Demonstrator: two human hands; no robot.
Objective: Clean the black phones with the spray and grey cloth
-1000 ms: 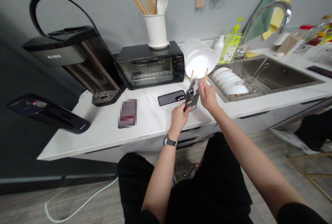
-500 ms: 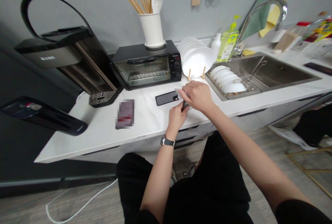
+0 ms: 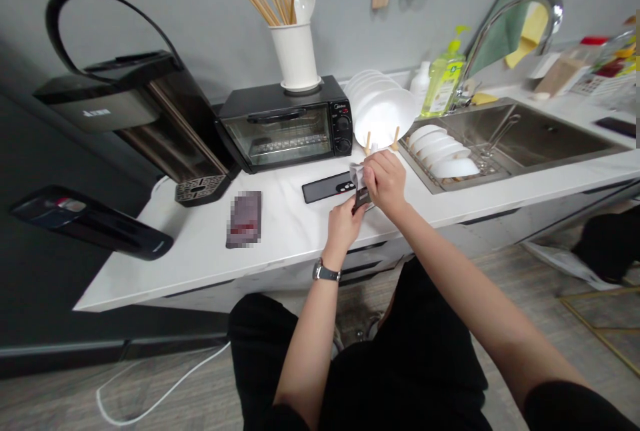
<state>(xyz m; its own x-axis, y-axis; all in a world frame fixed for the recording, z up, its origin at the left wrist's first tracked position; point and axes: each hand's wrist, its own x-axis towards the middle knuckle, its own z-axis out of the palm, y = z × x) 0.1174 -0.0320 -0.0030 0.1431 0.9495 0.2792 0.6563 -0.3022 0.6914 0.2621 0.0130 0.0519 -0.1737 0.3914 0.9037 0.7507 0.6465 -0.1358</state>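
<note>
My left hand (image 3: 344,223), with a watch (image 3: 326,271) on its wrist, is closed on a small dark flat-edged thing (image 3: 362,198) over the counter's front part. Most of that thing is covered by my fingers, so its kind is unclear. Just above it, my right hand (image 3: 386,181) is curled around a thin, light grey cloth-like piece (image 3: 356,174), pressed against the dark thing. Beside my hands a dark phone (image 3: 324,188) lies on the white counter (image 3: 285,234), its camera end towards them. Farther left lies a dark, blurred-out rectangular item (image 3: 245,219).
A black toaster oven (image 3: 285,131) carries a white holder (image 3: 295,58) with chopsticks and a spoon. White plates (image 3: 383,114) stand in a rack behind my hands. Bowls (image 3: 445,154) sit in the sink (image 3: 540,158). A black appliance (image 3: 155,111) and a dark bottle-like object (image 3: 95,221) stand left.
My right hand has turned and drawn slightly back, and more of the grey cloth-like piece and the dark thing shows. The phone's camera end is now less covered.
</note>
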